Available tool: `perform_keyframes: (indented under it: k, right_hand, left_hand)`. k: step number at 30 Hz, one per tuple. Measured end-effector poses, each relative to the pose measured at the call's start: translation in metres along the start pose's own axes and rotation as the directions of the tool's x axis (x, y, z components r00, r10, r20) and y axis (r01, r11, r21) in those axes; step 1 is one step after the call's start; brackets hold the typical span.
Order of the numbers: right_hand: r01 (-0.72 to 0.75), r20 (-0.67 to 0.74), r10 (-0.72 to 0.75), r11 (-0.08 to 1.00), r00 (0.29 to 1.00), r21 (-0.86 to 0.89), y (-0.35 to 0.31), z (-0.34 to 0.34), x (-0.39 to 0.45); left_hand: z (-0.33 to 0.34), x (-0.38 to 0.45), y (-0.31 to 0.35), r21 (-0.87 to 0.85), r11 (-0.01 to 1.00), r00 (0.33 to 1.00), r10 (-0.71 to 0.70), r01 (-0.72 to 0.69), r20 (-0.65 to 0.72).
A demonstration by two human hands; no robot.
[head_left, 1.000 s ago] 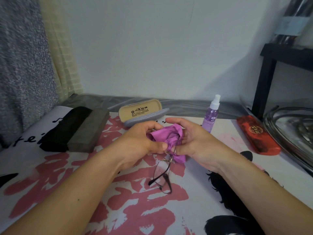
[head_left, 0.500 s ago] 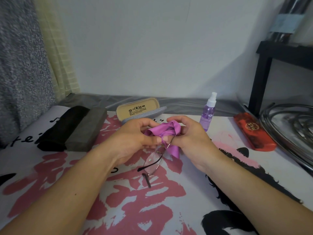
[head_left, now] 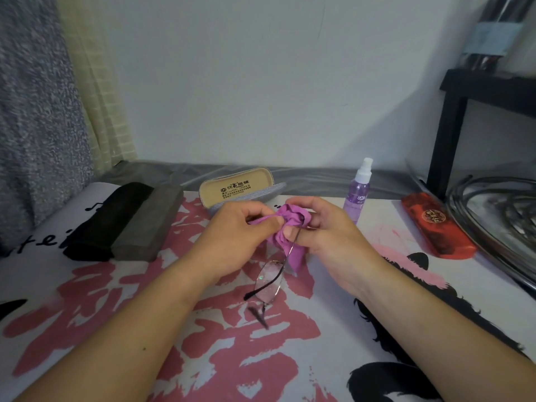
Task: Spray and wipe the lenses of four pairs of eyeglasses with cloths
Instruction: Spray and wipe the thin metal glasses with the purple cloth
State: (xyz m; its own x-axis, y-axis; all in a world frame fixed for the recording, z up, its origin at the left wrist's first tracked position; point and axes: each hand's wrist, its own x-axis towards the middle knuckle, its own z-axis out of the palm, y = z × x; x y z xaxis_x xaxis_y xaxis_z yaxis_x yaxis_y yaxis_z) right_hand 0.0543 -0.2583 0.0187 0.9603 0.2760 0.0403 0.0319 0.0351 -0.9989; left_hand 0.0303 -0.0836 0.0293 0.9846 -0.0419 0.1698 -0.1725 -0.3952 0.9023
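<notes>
Since a second ago the eyeglasses [head_left: 268, 281] have swung lower, one lens hanging below the hands. Left hand [head_left: 232, 227] and right hand [head_left: 327, 227] pinch the purple cloth [head_left: 290, 224] around the other lens: wiping is under way.

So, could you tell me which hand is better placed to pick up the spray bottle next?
The right hand: the spray bottle stands just beyond it, while the left hand lies farther away across the purple cloth.
</notes>
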Motion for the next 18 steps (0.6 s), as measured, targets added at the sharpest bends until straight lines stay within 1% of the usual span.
perform_keyframes:
  k: [2, 4, 5, 6, 7, 8, 9, 10, 11, 12, 13, 14, 16, 18]
  right_hand:
    - [0.034, -0.035, -0.036, 0.999, 0.999, -0.041, 0.001, 0.000, 0.001]
    - [0.062, -0.077, -0.072, 0.991, 0.994, -0.118, 0.000, 0.001, 0.002]
    - [0.061, -0.087, -0.075, 0.987, 0.993, -0.146, -0.001, 0.001, 0.003]
    - [0.054, -0.084, -0.068, 0.985, 0.994, -0.166, -0.003, 0.000, 0.004]
    - [0.046, -0.065, -0.059, 0.982, 0.996, -0.183, -0.005, -0.002, 0.005]
    - [0.044, -0.036, -0.052, 0.979, 0.998, -0.200, -0.007, -0.005, 0.005]
    - [0.045, 0.001, -0.046, 0.977, 0.999, -0.209, -0.009, -0.010, 0.005]
    - [0.050, 0.044, -0.041, 0.976, 0.998, -0.212, -0.012, -0.014, 0.004]
    - [0.056, 0.091, -0.038, 0.975, 0.995, -0.213, -0.015, -0.019, 0.002]
    - [0.062, 0.142, -0.031, 0.974, 0.989, -0.217, -0.017, -0.023, 0.000]
    - [0.064, 0.195, -0.019, 0.972, 0.981, -0.224, -0.020, -0.025, -0.002]
    - [0.059, 0.241, 0.000, 0.970, 0.970, -0.235, -0.021, -0.026, -0.004]
    - [0.053, 0.308, 0.037, 0.959, 0.951, -0.278, -0.023, -0.025, -0.005]
    - [0.056, 0.345, 0.055, 0.952, 0.937, -0.302, -0.023, -0.026, -0.004]
  left_hand:
    - [-0.003, 0.001, 0.001, -0.070, 0.997, 0.999, -0.029, 0.032, 0.039]
    - [-0.004, 0.000, 0.003, -0.128, 0.989, 0.995, -0.062, 0.071, 0.077]
    - [-0.004, 0.000, 0.004, -0.133, 0.988, 0.994, -0.066, 0.077, 0.085]
    - [-0.004, -0.001, 0.004, -0.100, 0.994, 0.997, -0.032, 0.039, 0.066]
    - [-0.004, -0.001, 0.002, -0.001, 0.998, 0.998, 0.064, -0.064, 0.004]
    - [-0.005, -0.001, 0.001, 0.140, 0.967, 0.972, 0.225, -0.213, -0.074]
    - [-0.007, 0.000, 0.001, 0.261, 0.898, 0.911, 0.395, -0.355, -0.117]
    - [-0.009, 0.001, 0.000, 0.320, 0.812, 0.832, 0.544, -0.488, -0.111]
    - [-0.010, 0.002, -0.001, 0.331, 0.740, 0.768, 0.637, -0.585, -0.068]
    - [-0.010, 0.002, -0.002, 0.316, 0.695, 0.730, 0.683, -0.646, -0.010]
    - [-0.009, 0.002, -0.002, 0.302, 0.666, 0.707, 0.706, -0.683, 0.043]
    - [-0.008, 0.002, -0.003, 0.293, 0.653, 0.699, 0.710, -0.699, 0.085]
    - [-0.007, 0.001, -0.004, 0.292, 0.650, 0.705, 0.693, -0.702, 0.153]
    - [-0.004, -0.001, -0.003, 0.311, 0.646, 0.712, 0.676, -0.697, 0.193]
